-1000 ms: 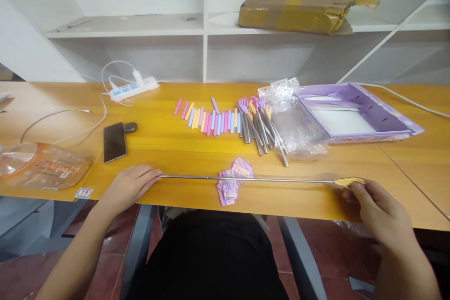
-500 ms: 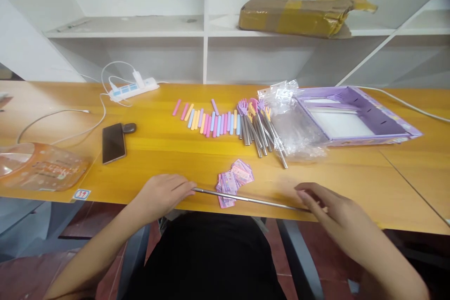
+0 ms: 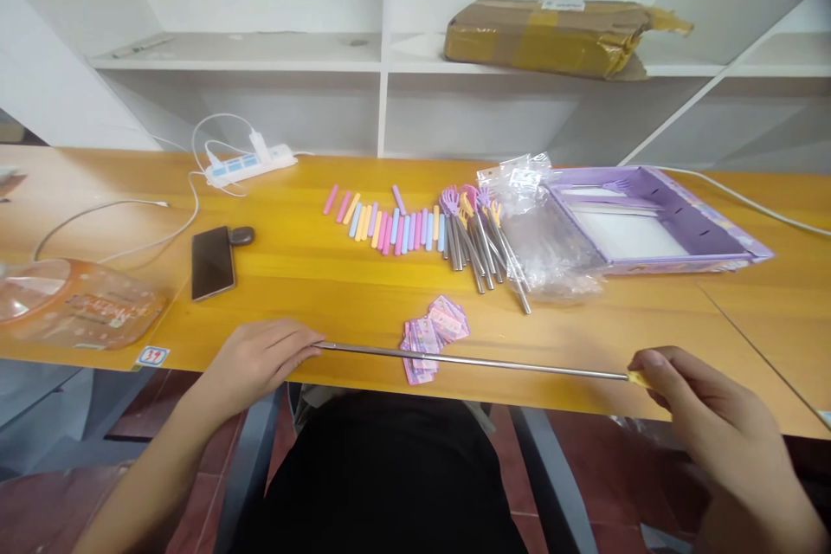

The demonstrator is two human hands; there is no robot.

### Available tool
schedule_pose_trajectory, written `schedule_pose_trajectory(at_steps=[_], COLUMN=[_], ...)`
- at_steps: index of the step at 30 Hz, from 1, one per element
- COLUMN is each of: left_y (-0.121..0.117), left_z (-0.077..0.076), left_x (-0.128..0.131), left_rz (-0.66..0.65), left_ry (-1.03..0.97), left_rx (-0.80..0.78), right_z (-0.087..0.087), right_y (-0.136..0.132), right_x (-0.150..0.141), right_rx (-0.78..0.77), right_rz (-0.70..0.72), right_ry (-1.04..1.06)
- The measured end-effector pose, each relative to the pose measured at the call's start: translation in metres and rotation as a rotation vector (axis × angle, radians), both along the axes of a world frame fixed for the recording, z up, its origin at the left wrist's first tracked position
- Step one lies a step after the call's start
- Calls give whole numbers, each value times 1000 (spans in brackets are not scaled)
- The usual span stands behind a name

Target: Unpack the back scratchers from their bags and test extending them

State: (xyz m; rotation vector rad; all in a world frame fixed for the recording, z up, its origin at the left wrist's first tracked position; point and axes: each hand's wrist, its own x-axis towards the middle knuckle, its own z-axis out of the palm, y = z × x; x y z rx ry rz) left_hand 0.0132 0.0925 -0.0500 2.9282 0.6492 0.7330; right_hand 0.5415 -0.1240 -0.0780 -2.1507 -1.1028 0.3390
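Observation:
A telescopic back scratcher point(image 3: 506, 364) stretches across the front of the table, its thin metal rod drawn out long. My left hand point(image 3: 263, 357) is closed around the rod's left end. At the other end my right hand point(image 3: 711, 402) grips the yellow head, which is mostly hidden by the fingers. Beneath the rod lies a loose pile of pink and purple cards point(image 3: 421, 333). Further back, several more back scratchers point(image 3: 484, 251) with purple, pink and yellow hand-shaped heads are heaped together. To their left sits an uneven row of coloured plastic tubes point(image 3: 402, 229).
Clear plastic bags point(image 3: 549, 247) lie beside an open purple box point(image 3: 688, 255) at the right. Leftward are a phone point(image 3: 212, 264), a white power strip point(image 3: 253, 164), cables and an orange transparent bottle point(image 3: 110, 303). A taped parcel point(image 3: 538, 39) rests on the shelf.
My hands have moved apart, the left one leftward and the right one rightward. The back scratcher's rod now shows longer between them, and its yellow head has come into sight in my right hand.

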Motion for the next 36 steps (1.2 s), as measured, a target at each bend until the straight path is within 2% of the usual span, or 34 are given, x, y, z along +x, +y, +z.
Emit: schedule_pose_trajectory(at_steps=[3,5,7,12,14,16,18,21,23,25,28,30,32,36], left_y=[0,-2,-8,-26,-28,-24,-16,-4,3,9,16,18,19,19], left_z=[-4,-6,-9,-13,-15,-17,-18,-18,-18,-21,-30,-38,-46,-56], left_x=[6,17,37,102,116,119,115,108,106,106,105,103,101,97], left_rz=[30,28,18,-48,-68,-66,-57,-12,16,24,52,100,145,184], left_ry=[-21,-39,-48,0,28,29,32,60,33,-22,-74,-102,-140,-187], left_rx=[1,-4,-15,-30,-66,-123,-208,-386,-481,-535,-591,-597,-572,-537], right_z=[-13,-19,-23,-24,-22,-17,-9,6,12,13,2,-9,-20,-36], right_y=[21,37,55,87,93,96,100,112,127,144,165,172,176,179], right_x=[-13,-33,-63,-159,-183,-191,-183,-151,-122,-91,-53,-37,-30,-26], right_rx=[235,401,462,427,442,430,349,194,119,68,53,46,22,-39], right_rz=[-250,-291,-128,371,548,625,652,658,528,300,-7,-116,-145,-118], right_ry=[94,114,87,81,64,18,-57,-192,-295,-438,-636,-682,-695,-651])
